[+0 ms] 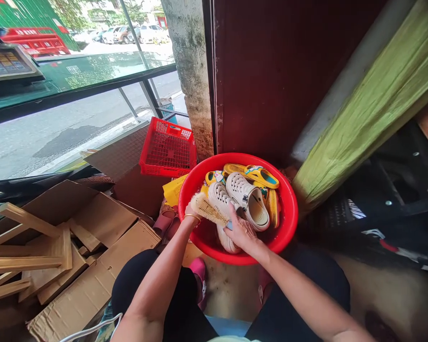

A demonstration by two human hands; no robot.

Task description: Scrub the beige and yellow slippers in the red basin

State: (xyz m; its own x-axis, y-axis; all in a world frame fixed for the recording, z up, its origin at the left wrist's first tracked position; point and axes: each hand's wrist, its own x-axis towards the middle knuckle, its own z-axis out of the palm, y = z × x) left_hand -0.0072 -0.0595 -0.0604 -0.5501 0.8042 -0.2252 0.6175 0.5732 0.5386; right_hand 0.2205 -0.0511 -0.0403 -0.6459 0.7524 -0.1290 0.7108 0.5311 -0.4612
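Note:
A red basin point(289, 216) holds white clogs point(240, 187) and several yellow clogs point(266, 176). At its left side my left hand point(192, 210) is closed by one end of a bristle brush point(209, 209), whose bristles face up; most of its fingers are hidden behind the brush. My right hand point(241, 232) is closed round the brush's other end, where a bit of light blue shows. Beneath the brush and my right hand lies another white clog point(228, 241). The brush is over the basin, in front of the white clogs.
A red plastic crate point(169, 152) stands behind the basin to the left. Cardboard boxes point(92, 285) with wooden pieces point(24, 263) lie at the left. A dark red panel point(285, 71) rises behind the basin, and a green cloth point(371, 104) hangs at the right.

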